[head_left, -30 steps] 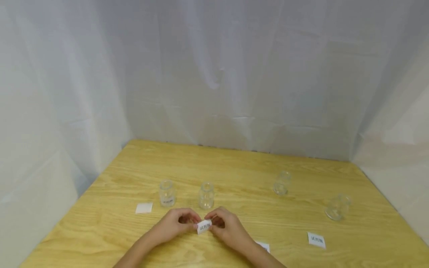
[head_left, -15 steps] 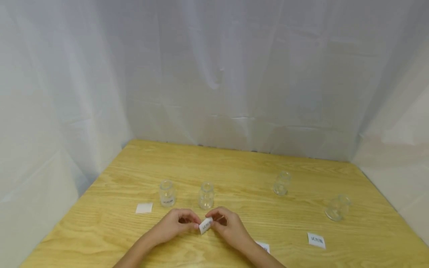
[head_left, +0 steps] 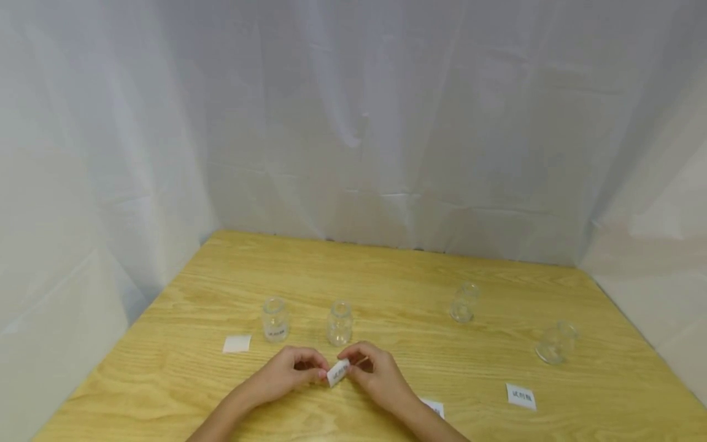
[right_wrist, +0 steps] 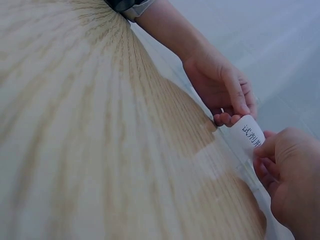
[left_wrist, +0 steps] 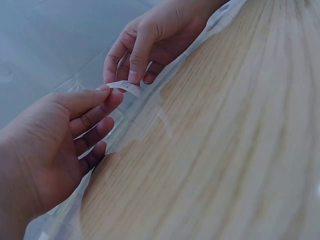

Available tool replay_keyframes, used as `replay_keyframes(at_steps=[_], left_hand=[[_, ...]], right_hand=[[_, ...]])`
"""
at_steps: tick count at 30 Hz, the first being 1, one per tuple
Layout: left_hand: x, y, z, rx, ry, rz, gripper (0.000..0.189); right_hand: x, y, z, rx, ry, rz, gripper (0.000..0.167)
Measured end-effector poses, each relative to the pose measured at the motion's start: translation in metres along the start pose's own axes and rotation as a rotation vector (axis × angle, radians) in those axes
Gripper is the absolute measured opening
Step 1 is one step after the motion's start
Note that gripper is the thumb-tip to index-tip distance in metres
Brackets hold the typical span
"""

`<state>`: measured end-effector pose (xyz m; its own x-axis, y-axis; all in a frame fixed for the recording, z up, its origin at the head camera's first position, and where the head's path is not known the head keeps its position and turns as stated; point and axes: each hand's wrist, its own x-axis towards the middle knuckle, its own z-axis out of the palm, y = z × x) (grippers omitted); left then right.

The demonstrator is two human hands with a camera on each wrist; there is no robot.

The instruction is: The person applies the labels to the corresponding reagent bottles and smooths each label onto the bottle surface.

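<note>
At opposite ends, left hand [head_left: 286,372] and right hand [head_left: 380,377] pinch a partly covered label [head_left: 337,372].

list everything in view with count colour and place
Labelled bottle: one, clear, left
Other bottles: three, clear, one near centre, two right
Held label: one, white, dark lettering, front centre
Loose cards: three, white, one left, two front right (one partly hidden)
Table: one, yellow wood, underneath
Sheeting: count unclear, whitish, back and sides
Left hand: one, pinching label's left end
Right hand: one, pinching right end
Sleeve or strap: one, dark, left arm
</note>
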<state>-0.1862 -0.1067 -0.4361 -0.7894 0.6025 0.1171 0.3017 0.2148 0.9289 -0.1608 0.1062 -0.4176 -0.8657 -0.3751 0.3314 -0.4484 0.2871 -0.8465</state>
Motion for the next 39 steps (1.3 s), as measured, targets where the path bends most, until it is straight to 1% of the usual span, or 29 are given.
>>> replay_keyframes(at_steps=[7,12,19,23,25,27,31,34,37,39], left_hand=[[0.001,-0.001,0.000,-0.010,-0.013,0.018,0.012],[0.000,0.000,0.000,-0.022,-0.021,0.011,0.012],[0.001,0.000,0.001,-0.002,-0.023,0.013,0.013],[0.001,-0.001,0.001,-0.012,-0.022,0.013,0.013],[0.001,0.000,0.001,-0.023,-0.024,0.019,0.013],[0.001,0.000,0.001,-0.038,-0.029,0.025,0.013],[0.000,0.001,0.001,-0.058,-0.034,0.050,0.013],[0.000,0.002,0.004,-0.065,-0.045,0.068,0.013],[0.001,0.003,0.008,-0.072,-0.060,0.072,0.014],[0.002,0.004,0.011,-0.073,-0.055,0.069,0.014]], right_hand=[[-0.001,-0.001,-0.001,0.007,-0.008,-0.004,0.018],[-0.001,-0.001,0.000,0.012,-0.011,0.004,0.019],[0.000,-0.001,0.000,0.036,-0.027,0.026,0.018],[0.001,0.001,0.000,0.036,-0.019,0.021,0.017],[0.000,0.002,0.000,0.044,-0.012,0.002,0.016],[0.000,0.003,0.000,0.060,-0.015,-0.036,0.014],[-0.001,0.006,0.000,0.102,-0.052,-0.114,0.011],[-0.001,0.007,0.000,0.133,-0.088,-0.122,0.011],[-0.001,0.006,0.000,0.162,-0.116,-0.126,0.012],[-0.001,0.004,-0.001,0.178,-0.128,-0.130,0.013]])
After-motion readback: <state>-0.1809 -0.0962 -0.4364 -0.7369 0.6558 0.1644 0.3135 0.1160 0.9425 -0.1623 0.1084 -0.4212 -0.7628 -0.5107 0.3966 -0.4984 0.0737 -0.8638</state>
